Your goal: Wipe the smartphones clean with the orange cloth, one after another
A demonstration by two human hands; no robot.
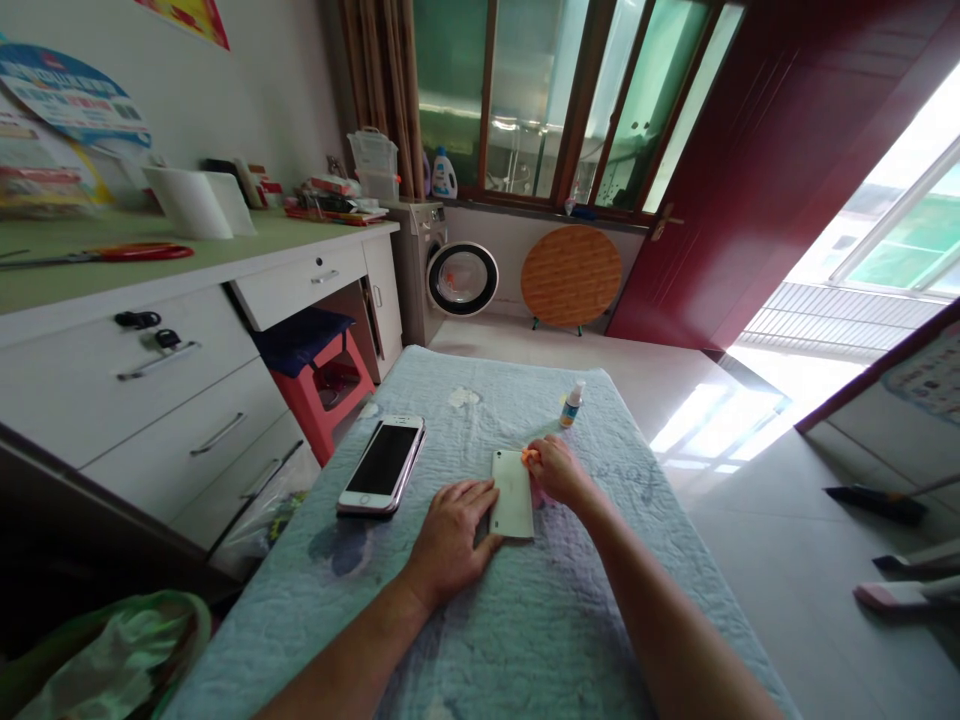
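A white phone (512, 494) lies back up on the pale blue quilted cloth (525, 610) covering the table. My left hand (452, 537) rests flat beside it, fingers spread and touching its left edge. My right hand (556, 471) is closed on a small orange thing (531, 457) pressed against the phone's upper right edge. A second phone with a dark screen (383, 464) lies to the left. A small spray bottle (572, 404) stands beyond my right hand.
A white desk with drawers (172, 350) runs along the left, with a red stool (330, 385) under it. A washing machine (450, 275) and a round wooden tabletop (571, 275) stand by the far wall. A green plastic bag (112, 655) sits at lower left.
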